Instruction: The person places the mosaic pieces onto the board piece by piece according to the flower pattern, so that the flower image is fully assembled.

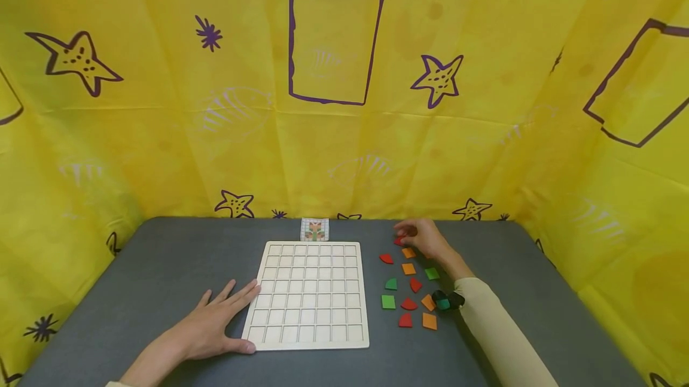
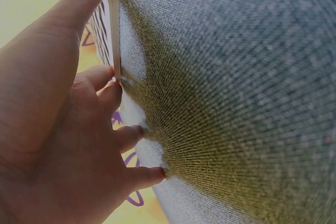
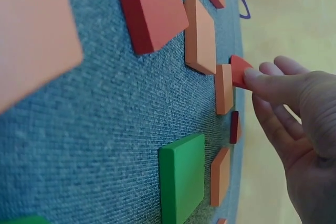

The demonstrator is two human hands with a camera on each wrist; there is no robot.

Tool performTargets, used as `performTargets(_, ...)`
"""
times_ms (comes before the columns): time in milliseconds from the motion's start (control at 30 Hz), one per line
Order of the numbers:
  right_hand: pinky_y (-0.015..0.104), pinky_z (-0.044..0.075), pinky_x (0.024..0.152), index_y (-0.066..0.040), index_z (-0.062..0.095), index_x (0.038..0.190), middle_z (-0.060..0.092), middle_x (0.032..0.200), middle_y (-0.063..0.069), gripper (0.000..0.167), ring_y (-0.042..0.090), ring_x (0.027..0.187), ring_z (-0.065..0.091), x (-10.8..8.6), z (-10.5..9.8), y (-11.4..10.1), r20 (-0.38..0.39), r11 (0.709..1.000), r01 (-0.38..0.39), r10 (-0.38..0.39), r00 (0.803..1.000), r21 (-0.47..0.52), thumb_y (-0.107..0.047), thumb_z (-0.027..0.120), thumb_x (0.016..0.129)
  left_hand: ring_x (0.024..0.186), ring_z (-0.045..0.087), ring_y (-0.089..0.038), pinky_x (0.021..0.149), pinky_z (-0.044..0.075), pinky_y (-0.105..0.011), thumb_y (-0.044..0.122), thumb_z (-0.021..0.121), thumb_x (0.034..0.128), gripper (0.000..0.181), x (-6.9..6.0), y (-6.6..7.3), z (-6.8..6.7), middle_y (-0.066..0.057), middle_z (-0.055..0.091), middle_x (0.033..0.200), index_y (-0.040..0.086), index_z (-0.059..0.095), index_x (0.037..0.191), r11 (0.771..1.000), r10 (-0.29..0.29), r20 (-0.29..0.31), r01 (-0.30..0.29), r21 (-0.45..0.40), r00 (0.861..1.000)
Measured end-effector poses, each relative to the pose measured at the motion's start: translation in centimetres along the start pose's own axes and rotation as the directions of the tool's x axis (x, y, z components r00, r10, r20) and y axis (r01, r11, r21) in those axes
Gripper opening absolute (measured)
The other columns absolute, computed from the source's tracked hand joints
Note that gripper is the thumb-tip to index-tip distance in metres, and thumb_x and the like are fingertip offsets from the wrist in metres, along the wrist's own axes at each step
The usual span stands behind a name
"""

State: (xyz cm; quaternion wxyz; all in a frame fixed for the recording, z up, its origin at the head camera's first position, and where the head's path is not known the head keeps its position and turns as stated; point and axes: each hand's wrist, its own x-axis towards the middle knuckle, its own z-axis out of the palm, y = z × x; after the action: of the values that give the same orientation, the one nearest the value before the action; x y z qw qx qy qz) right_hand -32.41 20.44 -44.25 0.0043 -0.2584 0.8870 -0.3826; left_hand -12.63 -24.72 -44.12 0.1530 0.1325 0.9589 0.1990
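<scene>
My left hand [image 1: 212, 324] lies spread at the left side of a pale wooden grid board [image 1: 312, 346]. Its thumb touches the near left corner, and fingertips meet the left edge; in the left wrist view the outer fingers rest on the cloth. To the right of the board, my right hand [image 1: 427, 239] pinches a red quarter-circle tile [image 3: 240, 71] between thumb and fingers, at the far end of a scatter of tiles. An orange square tile [image 3: 224, 88] is close by the pinched one. Part of the red tile is hidden behind the thumb.
Red quarter-circle tiles [image 1: 409, 304], orange squares [image 1: 429, 321] and green tiles [image 1: 388, 302] are spread over the grey cloth [image 1: 177, 267] right of the board. A small card with a coloured grid pattern [image 1: 314, 229] lies behind the board. Yellow printed curtains [image 1: 344, 136] surround the table.
</scene>
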Motion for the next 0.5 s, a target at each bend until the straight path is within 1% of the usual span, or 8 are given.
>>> performTargets(133, 0.028, 0.058, 0.068, 0.006, 0.069, 0.113, 0.071, 0.091, 0.013, 0.03, 0.025, 0.082, 0.068, -0.1, 0.0, -0.1, 0.007, 1.0, -0.007, 0.007, 1.0, 0.01, 0.011, 0.07, 0.083, 0.143, 0.017, -0.05, 0.103, 0.006, -0.078, 0.065, 0.077, 0.0644, 0.11, 0.0, 0.0, 0.0, -0.005, 0.028, 0.16, 0.019, 0.034, 0.154, 1.0, 0.01, -0.006, -0.01, -0.007, 1.0)
performTargets(267, 0.028, 0.058, 0.069, 0.007, 0.069, 0.112, 0.071, 0.091, 0.012, 0.029, 0.024, 0.082, 0.068, -0.3, 0.1, -0.6, 0.011, 1.0, 0.016, -0.016, 1.0, -0.001, 0.01, 0.07, 0.083, 0.143, 0.016, -0.05, 0.102, 0.006, -0.078, 0.065, 0.077, 0.0644, 0.11, -0.1, 0.0, 0.0, -0.004, 0.028, 0.16, 0.019, 0.033, 0.154, 1.0, 0.02, -0.008, -0.02, -0.015, 1.0)
performTargets(500, 0.03, 0.058, 0.073, 0.005, 0.07, 0.112, 0.073, 0.096, 0.01, 0.027, 0.024, 0.088, 0.069, -0.2, 0.6, -2.7, 0.004, 0.999, 0.03, -0.03, 1.0, -0.027, 0.005, 0.07, 0.086, 0.143, 0.016, -0.05, 0.103, 0.006, -0.078, 0.065, 0.077, 0.0641, 0.11, -0.1, 0.0, 0.0, -0.004, 0.028, 0.16, 0.019, 0.034, 0.154, 1.0, 0.009, -0.003, -0.009, -0.012, 1.0)
